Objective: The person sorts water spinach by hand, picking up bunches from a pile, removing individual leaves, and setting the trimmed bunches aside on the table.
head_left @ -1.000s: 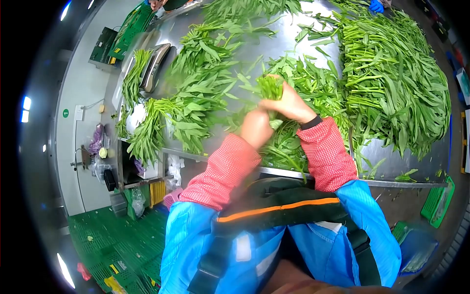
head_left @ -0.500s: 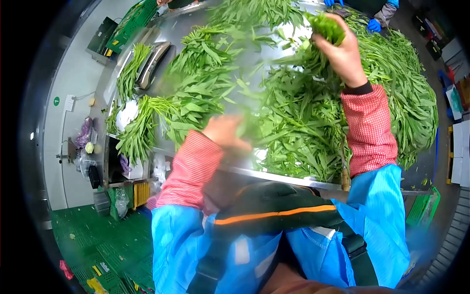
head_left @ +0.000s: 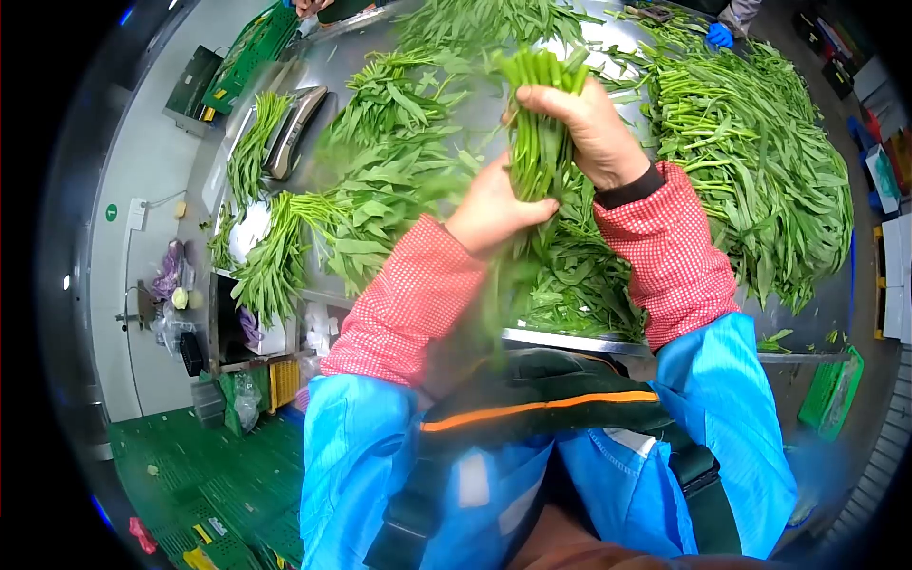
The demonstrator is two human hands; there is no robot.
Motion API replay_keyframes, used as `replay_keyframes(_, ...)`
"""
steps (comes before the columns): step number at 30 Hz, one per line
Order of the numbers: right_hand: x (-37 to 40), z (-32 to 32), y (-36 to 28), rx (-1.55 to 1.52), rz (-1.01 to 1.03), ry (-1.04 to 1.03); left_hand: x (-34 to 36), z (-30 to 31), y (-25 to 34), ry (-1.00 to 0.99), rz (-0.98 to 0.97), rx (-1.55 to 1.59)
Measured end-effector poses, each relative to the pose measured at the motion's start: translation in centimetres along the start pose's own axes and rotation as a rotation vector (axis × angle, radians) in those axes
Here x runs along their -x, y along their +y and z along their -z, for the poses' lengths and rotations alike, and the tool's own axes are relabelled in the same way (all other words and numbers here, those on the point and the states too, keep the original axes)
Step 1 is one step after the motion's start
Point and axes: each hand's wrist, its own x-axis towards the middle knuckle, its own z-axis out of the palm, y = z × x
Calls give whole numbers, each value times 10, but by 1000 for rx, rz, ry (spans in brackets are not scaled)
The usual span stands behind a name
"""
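Both my hands grip one bunch of leafy green stalks (head_left: 543, 157), held up over the table with its cut ends at the top and its leaves hanging down, blurred. My right hand (head_left: 591, 133) is wrapped round the upper stalks, thumb across the front. Lower down, my left hand (head_left: 496, 204) closes on the same bunch from the left, thumb over the stalks. Loose greens (head_left: 584, 285) lie on the table beneath. To the right spreads a big heap of the same greens (head_left: 760, 161); more bunches (head_left: 389, 171) lie to the left.
A weighing scale (head_left: 293, 133) stands on the left of the metal table (head_left: 332, 285), with a bunch on it. Green crates (head_left: 249, 57) are at the back left. Another person's blue-gloved hand (head_left: 719, 36) is at the far right. Green plastic flooring (head_left: 190, 456) lies below left.
My right hand has brought the bunch left and nearer to me. My left hand, empty before, has risen to the bunch and closed on it.
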Motion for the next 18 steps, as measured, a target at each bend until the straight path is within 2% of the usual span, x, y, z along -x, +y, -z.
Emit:
replay_keyframes(2,1,13,10,219,-44,-53,5,7,-11,-48,104,-97)
replay_keyframes(3,4,23,15,466,-52,-32,9,10,-12,-50,153,-74)
replay_keyframes(6,18,45,17,188,-199,148,20,27,-14,-57,285,-74)
replay_keyframes(7,20,51,15,228,-205,171,23,34,-16,-58,318,-117)
replay_keyframes(12,38,38,21,426,-64,262,29,42,-20,-77,352,-216)
replay_keyframes(13,42,30,20,461,35,219,29,40,-17,-80,376,-247)
replay_keyframes(16,44,12,11,895,221,216,28,36,-25,-122,340,-206)
replay_keyframes(17,42,16,19,1045,363,184,28,36,-28,-145,339,-226)
replay_keyframes(18,41,21,23,1103,350,135,28,36,-30,-162,333,-263)
